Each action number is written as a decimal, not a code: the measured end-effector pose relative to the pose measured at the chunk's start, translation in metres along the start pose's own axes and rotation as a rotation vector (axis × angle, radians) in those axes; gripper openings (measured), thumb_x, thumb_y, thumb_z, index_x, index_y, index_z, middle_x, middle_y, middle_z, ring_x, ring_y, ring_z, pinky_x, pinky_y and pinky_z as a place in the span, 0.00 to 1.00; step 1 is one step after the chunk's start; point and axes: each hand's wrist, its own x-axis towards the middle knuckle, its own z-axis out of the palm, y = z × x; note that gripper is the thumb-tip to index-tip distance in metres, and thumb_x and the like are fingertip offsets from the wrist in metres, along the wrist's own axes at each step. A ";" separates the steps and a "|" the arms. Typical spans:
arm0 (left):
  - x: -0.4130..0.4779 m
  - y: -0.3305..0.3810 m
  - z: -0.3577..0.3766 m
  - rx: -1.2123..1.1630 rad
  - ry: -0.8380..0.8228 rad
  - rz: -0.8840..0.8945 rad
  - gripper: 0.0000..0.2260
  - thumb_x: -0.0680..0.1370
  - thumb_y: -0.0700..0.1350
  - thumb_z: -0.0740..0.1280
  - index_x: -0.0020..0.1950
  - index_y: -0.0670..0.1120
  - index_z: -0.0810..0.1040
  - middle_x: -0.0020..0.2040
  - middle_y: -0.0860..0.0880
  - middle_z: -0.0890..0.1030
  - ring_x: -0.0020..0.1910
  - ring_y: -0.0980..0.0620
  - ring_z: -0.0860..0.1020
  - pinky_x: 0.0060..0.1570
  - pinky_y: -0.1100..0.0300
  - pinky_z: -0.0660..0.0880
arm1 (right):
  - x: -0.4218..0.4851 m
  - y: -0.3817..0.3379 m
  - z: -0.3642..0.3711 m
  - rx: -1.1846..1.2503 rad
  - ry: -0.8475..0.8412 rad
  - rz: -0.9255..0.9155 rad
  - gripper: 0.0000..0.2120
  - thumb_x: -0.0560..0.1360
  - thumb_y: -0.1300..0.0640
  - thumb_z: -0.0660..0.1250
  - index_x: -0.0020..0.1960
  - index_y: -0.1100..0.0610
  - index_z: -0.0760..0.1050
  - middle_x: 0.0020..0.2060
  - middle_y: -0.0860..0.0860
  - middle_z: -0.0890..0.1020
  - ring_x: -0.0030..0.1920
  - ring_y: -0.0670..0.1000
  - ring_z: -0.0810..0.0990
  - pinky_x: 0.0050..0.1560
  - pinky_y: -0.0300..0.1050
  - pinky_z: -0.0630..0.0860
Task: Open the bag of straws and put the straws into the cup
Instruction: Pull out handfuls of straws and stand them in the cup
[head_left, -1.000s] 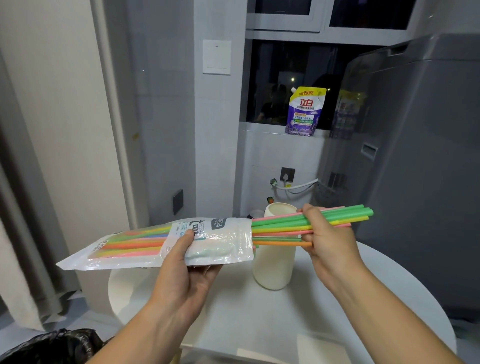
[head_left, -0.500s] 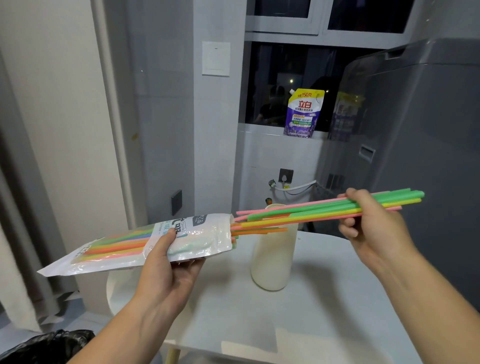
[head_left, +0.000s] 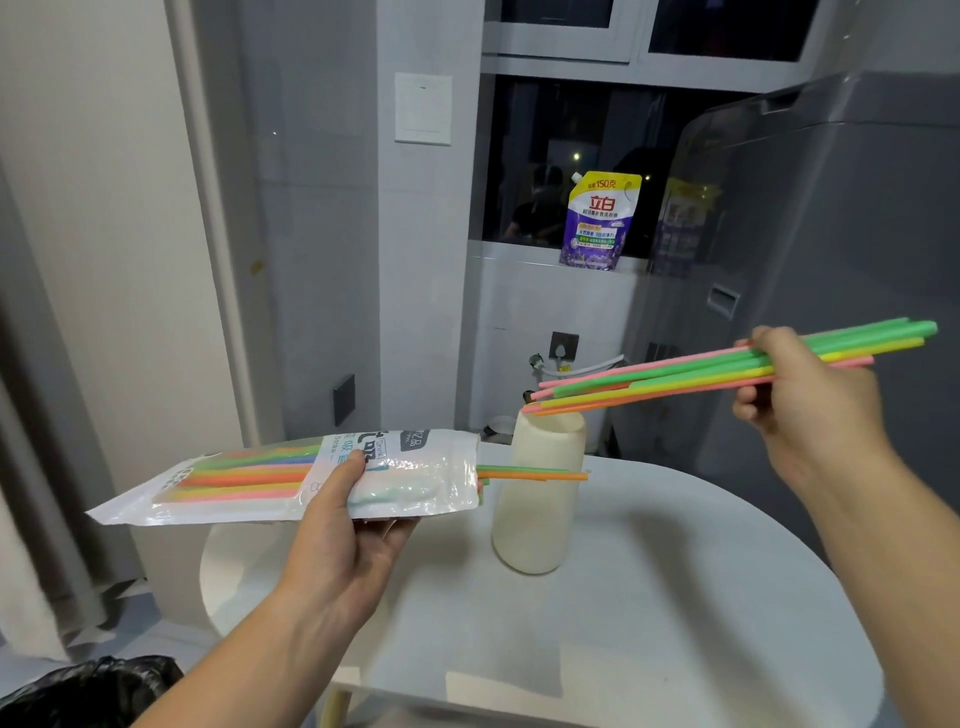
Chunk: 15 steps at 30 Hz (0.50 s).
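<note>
**Bundle out of bag, not yet in cup**

Nearest, low left: a black bin bag (head_left: 93, 691), not in play. The left hand (head_left: 343, 535) holds the straw bag (head_left: 431, 470) from below, thumb on top and fingers curled under it. The bag lies roughly level with its open mouth facing right, over the left part of the white table (head_left: 649, 597). Many straws are inside it. A couple of loose straws (head_left: 535, 473) poke out of the mouth and cross in front of the cup (head_left: 540, 509).

The cup stands upright on the table; its inside can't be seen. The right hand (head_left: 810, 410) has its fingers clamped round a bundle of straws (head_left: 675, 376) near its far end. The bundle is fully clear of the bag and tilted, with its low tips just over the cup rim in this view; depth is unclear.

Behind are a detergent pouch (head_left: 600, 223) on the sill and a grey appliance (head_left: 831, 249) at right.

Step in hand: moving a bundle to the cup. The next move likely calls for swinging it upright, tips into the mouth, then letting go. The straws are long, so the tips may snag the rim or topple the cup.
</note>
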 end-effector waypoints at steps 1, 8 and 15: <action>-0.001 -0.002 0.002 0.006 -0.005 -0.005 0.06 0.81 0.42 0.68 0.57 0.46 0.79 0.48 0.46 0.89 0.48 0.48 0.87 0.54 0.45 0.83 | 0.001 -0.001 0.001 -0.022 -0.003 -0.009 0.09 0.74 0.60 0.67 0.36 0.58 0.76 0.32 0.53 0.78 0.23 0.47 0.68 0.22 0.37 0.66; -0.006 -0.017 0.013 0.048 -0.040 -0.053 0.06 0.80 0.42 0.68 0.57 0.46 0.80 0.49 0.45 0.89 0.47 0.48 0.88 0.51 0.47 0.84 | 0.012 -0.005 0.005 -0.155 -0.027 -0.050 0.09 0.75 0.59 0.67 0.37 0.59 0.79 0.29 0.54 0.78 0.19 0.45 0.71 0.21 0.37 0.70; -0.009 -0.026 0.016 0.073 -0.051 -0.094 0.08 0.80 0.43 0.69 0.59 0.46 0.80 0.54 0.45 0.88 0.52 0.47 0.86 0.46 0.49 0.85 | 0.022 -0.007 0.007 -0.288 -0.079 -0.056 0.09 0.76 0.57 0.67 0.41 0.61 0.81 0.29 0.54 0.79 0.21 0.46 0.74 0.24 0.38 0.75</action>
